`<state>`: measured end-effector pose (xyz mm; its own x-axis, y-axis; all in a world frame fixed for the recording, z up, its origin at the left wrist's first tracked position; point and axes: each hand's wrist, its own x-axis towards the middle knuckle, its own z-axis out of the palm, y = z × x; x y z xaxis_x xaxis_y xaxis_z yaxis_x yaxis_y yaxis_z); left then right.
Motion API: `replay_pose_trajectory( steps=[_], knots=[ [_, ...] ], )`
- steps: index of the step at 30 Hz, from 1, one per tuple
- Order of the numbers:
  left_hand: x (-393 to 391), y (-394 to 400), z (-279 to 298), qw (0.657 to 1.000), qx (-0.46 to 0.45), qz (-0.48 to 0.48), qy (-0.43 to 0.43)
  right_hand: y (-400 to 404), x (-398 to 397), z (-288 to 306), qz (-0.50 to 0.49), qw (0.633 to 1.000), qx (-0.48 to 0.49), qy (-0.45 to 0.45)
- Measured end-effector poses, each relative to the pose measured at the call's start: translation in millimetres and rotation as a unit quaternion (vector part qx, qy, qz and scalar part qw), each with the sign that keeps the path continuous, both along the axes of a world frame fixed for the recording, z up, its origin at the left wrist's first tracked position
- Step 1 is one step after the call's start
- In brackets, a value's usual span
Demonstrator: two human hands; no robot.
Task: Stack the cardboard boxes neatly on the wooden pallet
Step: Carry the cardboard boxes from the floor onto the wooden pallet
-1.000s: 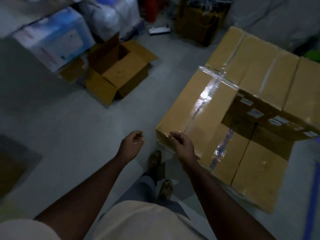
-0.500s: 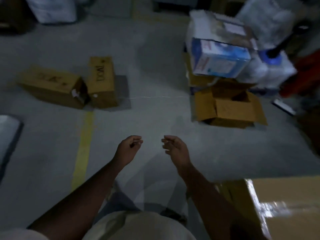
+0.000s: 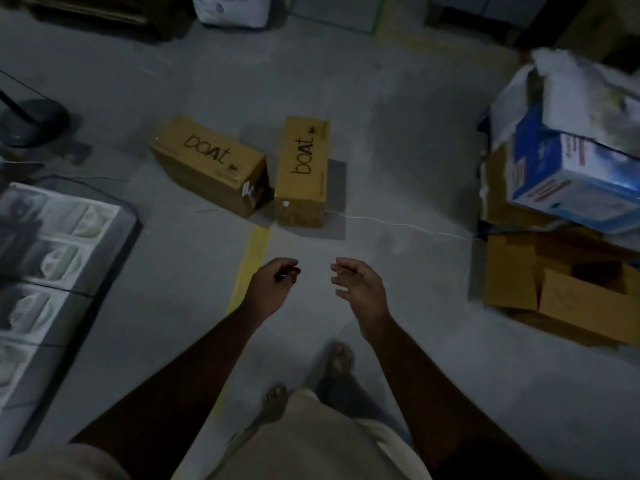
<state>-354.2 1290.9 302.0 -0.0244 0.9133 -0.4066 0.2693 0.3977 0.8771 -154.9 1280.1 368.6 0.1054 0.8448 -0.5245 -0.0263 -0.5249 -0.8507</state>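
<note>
Two hands hang nearest, above bare floor (image 3: 398, 150): left hand (image 3: 272, 289) and right hand (image 3: 360, 289), both loosely curled, grasping nothing. Beyond them, past the yellow line (image 3: 249, 268), lie two sealed boxes: left box (image 3: 207, 164) angled, right box (image 3: 303, 171) just beside it, corners nearly meeting. No pallet shows. They look stiff, long and probably light; best taken with palms on the two short ends, since the smooth cardboard may slip.
</note>
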Motion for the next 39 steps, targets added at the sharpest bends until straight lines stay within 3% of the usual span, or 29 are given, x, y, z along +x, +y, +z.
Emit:
replay_pose_trajectory(
  steps=[9, 13, 17, 20, 26, 31, 35, 39],
  knots=[
    [-12.9, 212.2, -31.6, 0.998, -0.019, 0.028, 0.051, 246.0, -22.5, -72.5, 0.017, 0.999, -0.027, 0.012],
    [-15.5, 311.0, -63.9, 0.993, -0.063, 0.068, 0.072, 362.9, -29.7, -135.3, 0.071, 0.995, -0.06, -0.041],
    [-25.9, 402.3, -134.1, 0.986, -0.113, 0.094, 0.073, 451.5, -43.4, -212.2, 0.158, 0.979, -0.06, -0.117],
    [-39.0, 453.9, -212.6, 0.979, -0.149, 0.112, 0.076, 502.3, -60.1, -279.6, 0.198, 0.971, -0.037, -0.126],
    [-60.4, 523.7, -372.0, 0.96, -0.209, 0.116, 0.147, 557.7, -88.6, -411.8, 0.254, 0.961, -0.014, -0.111],
    [-57.8, 556.5, -427.5, 0.969, -0.153, 0.129, 0.142, 567.2, -108.4, -478.4, 0.306, 0.935, 0.022, -0.178],
    [-55.1, 551.5, -437.5, 0.967, -0.15, 0.183, 0.091, 558.8, -106.3, -507.2, 0.262, 0.944, -0.005, -0.203],
    [-39.3, 532.4, -429.5, 0.968, -0.183, 0.149, -0.09, 553.2, -75.6, -511.3, 0.104, 0.952, -0.078, -0.277]
  ],
)
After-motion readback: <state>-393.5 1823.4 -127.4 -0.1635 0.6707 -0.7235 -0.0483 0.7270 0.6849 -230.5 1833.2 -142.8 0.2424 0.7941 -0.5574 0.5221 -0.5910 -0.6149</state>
